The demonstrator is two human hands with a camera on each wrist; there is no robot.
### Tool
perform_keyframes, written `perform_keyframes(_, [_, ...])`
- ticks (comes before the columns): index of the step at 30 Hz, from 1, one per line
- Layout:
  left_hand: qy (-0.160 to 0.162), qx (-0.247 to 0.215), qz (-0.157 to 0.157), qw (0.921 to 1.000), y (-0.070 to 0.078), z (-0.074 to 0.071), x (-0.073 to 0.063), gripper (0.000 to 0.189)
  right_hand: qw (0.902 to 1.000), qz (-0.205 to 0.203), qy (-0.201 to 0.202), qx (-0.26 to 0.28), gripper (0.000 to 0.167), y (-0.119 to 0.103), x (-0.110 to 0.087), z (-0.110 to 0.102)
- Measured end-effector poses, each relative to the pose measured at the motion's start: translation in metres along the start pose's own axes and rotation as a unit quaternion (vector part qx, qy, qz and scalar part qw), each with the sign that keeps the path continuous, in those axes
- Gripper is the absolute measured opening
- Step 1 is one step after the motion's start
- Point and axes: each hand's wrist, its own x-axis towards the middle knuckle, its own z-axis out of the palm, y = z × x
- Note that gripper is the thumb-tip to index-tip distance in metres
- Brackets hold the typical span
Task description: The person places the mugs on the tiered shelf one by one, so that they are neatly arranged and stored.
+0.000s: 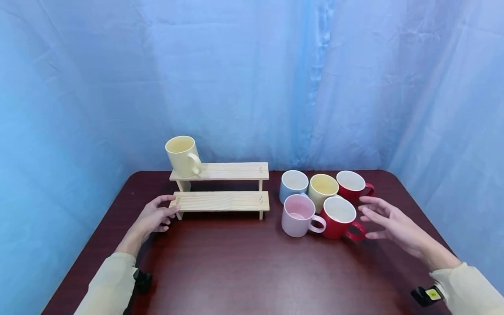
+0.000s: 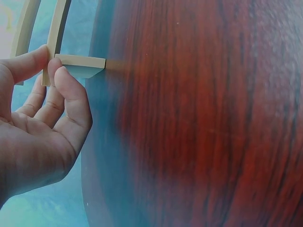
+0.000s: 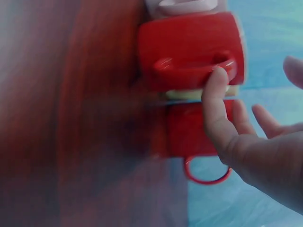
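My left hand (image 1: 151, 217) pinches the left end of a two-tier wooden shelf stand (image 1: 224, 201) at its lower board. In the left wrist view the thumb and fingers lie on both sides of the board's end (image 2: 53, 54). A pale yellow mug (image 1: 182, 162) stands upright on the upper tier's left end. My right hand (image 1: 395, 225), its fingers spread and loosely bent, is beside the handle of the front red mug (image 1: 332, 226). In the right wrist view one fingertip overlaps that handle (image 3: 189, 74); whether it touches, I cannot tell.
A pink mug (image 1: 291, 225) stands left of the front red mug. Behind them are a light blue mug (image 1: 288, 194), another yellow mug (image 1: 316, 200) and a second red mug (image 1: 346, 194). All stand upright on the dark wooden table (image 1: 252, 267). Blue curtain (image 1: 236, 78) hangs behind.
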Motion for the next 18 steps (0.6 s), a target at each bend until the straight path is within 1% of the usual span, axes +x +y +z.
perform_keyframes(3, [0.007, -0.001, 0.002, 1.0000, -0.001, 0.001, 0.000, 0.056, 0.9990, 0.029, -0.029, 0.017, 0.041, 0.017, 0.000, -0.005])
perform_keyframes(7, [-0.005, -0.011, 0.005, 0.9999, 0.000, 0.009, 0.008, 0.057, 0.9936, 0.065, -0.081, 0.044, 0.025, 0.030, -0.004, -0.019])
perform_keyframes(10, [-0.001, -0.008, -0.004, 1.0000, -0.001, 0.008, 0.008, 0.056, 0.9863, 0.082, -0.128, 0.065, 0.025, 0.037, -0.001, -0.022])
perform_keyframes(13, [0.013, -0.003, -0.006, 0.9999, -0.001, 0.004, 0.005, 0.053, 0.9817, 0.079, -0.155, 0.077, 0.029, 0.040, 0.004, -0.018])
perform_keyframes(18, [0.008, -0.001, -0.012, 0.9999, 0.000, 0.001, 0.000, 0.056, 0.9778, 0.067, -0.185, 0.073, 0.031, 0.041, 0.005, -0.010])
